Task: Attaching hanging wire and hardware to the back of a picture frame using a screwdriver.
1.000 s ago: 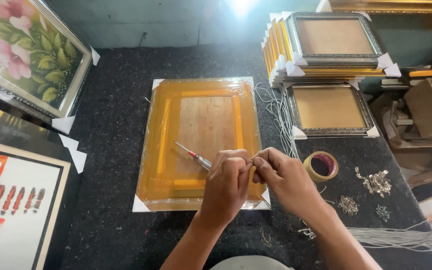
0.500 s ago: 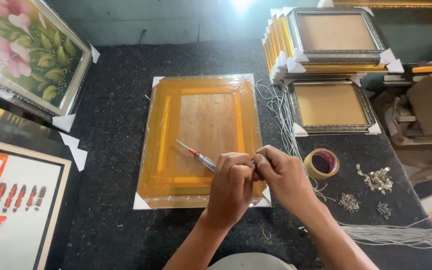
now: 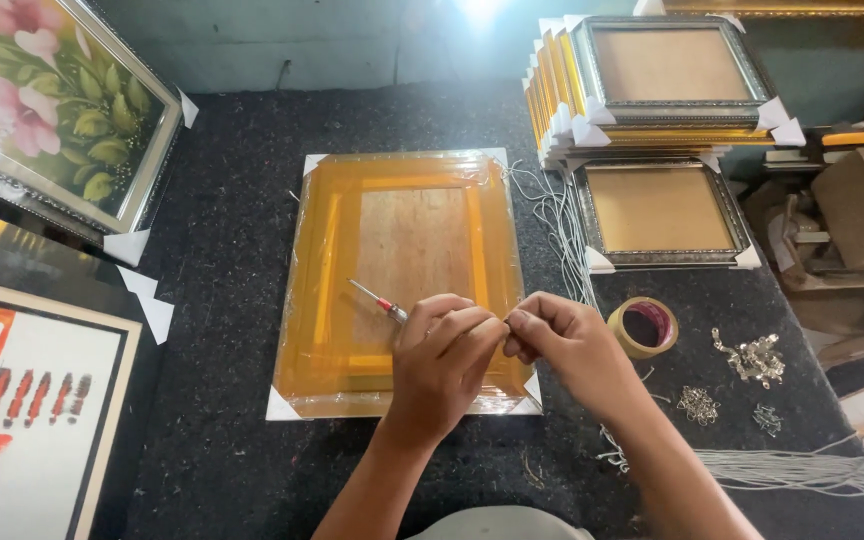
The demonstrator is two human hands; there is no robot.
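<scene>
Hands meet over the lower right corner of the picture frame (image 3: pixel 407 275), and I'm watching them pinch together. It lies face down on the dark felt-covered table (image 3: pixel 222 250), wrapped in amber-tinted clear film that wrinkles and shines along the edges. I can see a pale wooden backing board in the middle, a yellow-orange border around it, and white cardboard protectors on the corners.

My left hand (image 3: pixel 444 365) is curled tight, thumb and fingertips closed; a small screwdriver (image 3: pixel 380 302) with a red collar sticks out from it, its shaft pointing up-left across the backing board. My right hand (image 3: pixel 562 345) presses fingertip to fingertip against the left, thumb and forefinger pinched shut on something too small for me to make out.

Just right of that hand sits a roll of tape (image 3: pixel 642 327), tan outside and dark red inside. Near it, little heaps of metal hanging hardware (image 3: pixel 749 357) lie scattered, and a bundle of grey cord (image 3: pixel 802 468) runs off to the right edge. Further back stands a stack of silver-edged frames (image 3: pixel 652 85). On the left I see a flower painting (image 3: pixel 57 105) and an orange abstract print (image 3: pixel 22 400).
</scene>
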